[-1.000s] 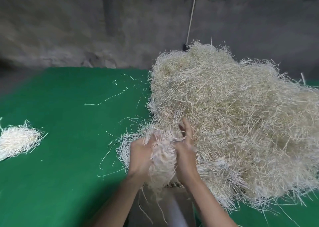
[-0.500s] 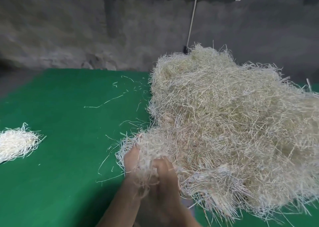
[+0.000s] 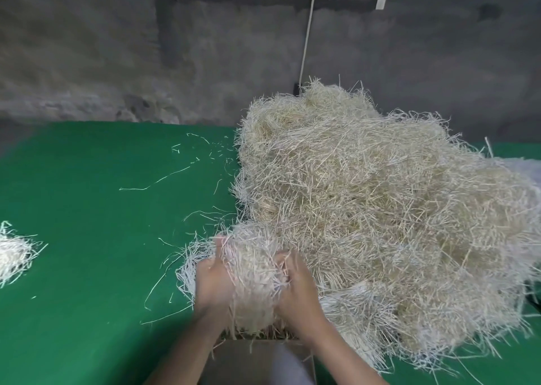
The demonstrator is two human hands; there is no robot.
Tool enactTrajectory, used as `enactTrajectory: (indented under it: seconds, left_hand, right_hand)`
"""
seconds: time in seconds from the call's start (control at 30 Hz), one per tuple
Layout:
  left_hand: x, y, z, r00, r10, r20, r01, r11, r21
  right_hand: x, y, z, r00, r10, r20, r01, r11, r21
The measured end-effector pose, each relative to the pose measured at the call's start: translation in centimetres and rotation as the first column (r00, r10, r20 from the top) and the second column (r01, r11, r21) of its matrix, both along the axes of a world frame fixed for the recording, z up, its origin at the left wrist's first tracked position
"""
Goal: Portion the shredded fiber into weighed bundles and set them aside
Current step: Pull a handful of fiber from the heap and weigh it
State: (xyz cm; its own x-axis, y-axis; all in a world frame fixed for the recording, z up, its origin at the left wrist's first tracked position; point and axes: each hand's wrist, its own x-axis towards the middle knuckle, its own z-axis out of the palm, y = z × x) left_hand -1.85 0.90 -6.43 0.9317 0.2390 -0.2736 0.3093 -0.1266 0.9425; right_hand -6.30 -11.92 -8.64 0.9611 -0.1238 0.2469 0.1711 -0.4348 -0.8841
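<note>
Both hands are at the near edge of the big heap of shredded fiber [image 3: 366, 209], which covers the right half of the green bench [image 3: 87, 253]. The left hand [image 3: 215, 285] and right hand [image 3: 298, 294] face each other with a clump [image 3: 253, 270] pressed between them. The fingers [image 3: 292, 267] of each are curled into the strands and grasp it from opposite sides, their tips mostly buried. Gripping from two sides looks like a way to compact the springy strands and tear one portion free, since the clump touches the heap behind it and looks tangled with it. Just under the wrists sits a grey-brown surface; what it is cannot be told. A small pale bundle [image 3: 13, 253] lies well apart at the bench's left edge, likely a finished portion kept away so it cannot mix back in. Loose strands [image 3: 158, 181] are scattered between the two. The step in hand seems to be separating a fresh portion, not yet weighed
</note>
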Motion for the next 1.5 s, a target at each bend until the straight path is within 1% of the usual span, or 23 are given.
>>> enactTrajectory:
  seconds: [0.1,0.2,0.23,0.3,0.37,0.4,0.47,0.53,0.57,0.63,0.7,0.8,0.83,0.9,0.97,1.0,1.07,1.17,1.2,1.3,1.33,1.43,1.5]
  left_hand:
    - [0.2,0.0,1.2,0.98,-0.107,0.169,0.112,0.994,-0.016]
    - [-0.3,-1.7,0.8,0.936,-0.226,0.269,0.226,0.974,0.033]
    - [-0.4,-1.8,1.1,0.937,-0.215,0.275,0.207,0.977,0.059]
    - [0.7,-1.0,1.6,0.961,-0.054,0.273,0.063,0.998,-0.023]
    - [1.8,-0.3,2.0,0.966,0.112,0.231,-0.076,0.984,-0.159]
    - [1.7,-0.6,1.9,0.979,0.103,0.178,-0.062,0.973,-0.221]
    - [0.3,-1.9,1.1,0.996,-0.024,0.082,0.039,0.982,-0.186]
    - [-1.0,-2.6,1.0,0.987,-0.132,0.091,0.139,0.988,-0.074]
    - [-1.1,-2.4,1.4,0.984,-0.156,0.088,0.161,0.986,-0.051]
    - [-0.1,-1.9,2.0,0.974,-0.209,0.092,0.216,0.973,-0.076]
    - [1.4,-1.6,2.7,0.962,-0.214,0.171,0.225,0.973,-0.05]
    - [2.3,-1.6,3.3,0.926,-0.089,0.366,0.088,0.996,0.02]
    - [2.3,-1.3,2.7,0.922,-0.046,0.384,0.05,0.999,0.0]
    - [0.9,-0.5,1.2,0.955,-0.103,0.277,0.153,0.974,-0.168]
    - [-1.3,-0.4,0.1,0.939,-0.327,0.105,0.338,0.825,-0.452]
    - [-1.5,-0.5,-0.3,0.929,-0.365,0.059,0.333,0.755,-0.566]
    - [-0.4,-0.5,-0.2,0.976,-0.218,0.02,0.17,0.702,-0.692]
    - [1.3,-0.3,0.1,0.991,0.046,0.129,0.025,0.868,-0.495]
    - [0.4,-0.8,0.1,0.987,0.08,0.139,-0.007,0.888,-0.461]
    - [-3.2,-3.0,-0.1,0.99,0.007,0.142,0.032,0.964,-0.265]
    - [-3.1,-2.8,0.2,0.993,-0.006,0.118,0.035,0.967,-0.251]
    - [-0.3,-1.0,1.4,0.992,-0.062,0.106,0.107,0.863,-0.494]
    - [0.3,-0.7,1.0,0.998,0.01,0.061,0.02,0.881,-0.472]
  right_hand:
    - [0.0,-0.8,1.5,0.99,-0.028,0.138,0.053,0.982,-0.18]
    - [1.5,0.2,1.8,0.988,0.004,0.155,0.027,0.979,-0.201]
    - [1.5,0.7,1.7,0.986,-0.065,0.152,0.086,0.987,-0.138]
    - [1.1,1.9,1.2,0.954,-0.226,0.199,0.233,0.972,-0.011]
    - [0.3,4.5,1.3,0.92,-0.175,0.352,0.199,0.979,-0.034]
    - [0.3,5.2,1.6,0.903,-0.133,0.41,0.175,0.982,-0.066]
    - [2.1,4.4,2.6,0.932,-0.206,0.298,0.22,0.975,-0.013]
    - [3.9,2.2,3.0,0.937,-0.311,0.158,0.307,0.95,0.055]
    - [4.0,1.8,3.0,0.939,-0.315,0.136,0.315,0.949,0.024]
    - [3.0,2.7,3.0,0.974,-0.215,0.073,0.206,0.973,0.105]
    - [1.8,4.3,3.1,0.992,-0.08,0.095,0.066,0.987,0.145]
    - [2.4,3.5,3.7,0.988,-0.102,0.117,0.105,0.994,-0.013]
    - [2.7,3.0,4.0,0.972,-0.192,0.137,0.191,0.981,0.019]
    - [3.5,2.1,4.4,0.932,-0.333,0.144,0.299,0.93,0.213]
    - [4.0,1.5,4.9,0.936,-0.342,0.081,0.286,0.876,0.388]
    - [3.8,1.5,4.6,0.941,-0.329,0.083,0.285,0.9,0.331]
    - [2.2,2.7,2.7,0.962,-0.257,0.095,0.239,0.956,0.167]
    - [-0.8,5.8,0.4,0.984,-0.047,0.175,0.073,0.987,-0.141]
    - [-0.2,5.5,0.7,0.988,-0.055,0.145,0.074,0.99,-0.122]
    - [2.3,2.6,3.0,0.975,-0.203,-0.088,0.214,0.965,0.152]
    - [2.1,2.6,3.1,0.973,-0.221,-0.063,0.23,0.947,0.222]
    - [-0.5,6.7,2.3,0.974,-0.226,0.029,0.208,0.935,0.286]
    - [-0.2,7.1,1.6,0.979,-0.203,0.01,0.192,0.94,0.281]
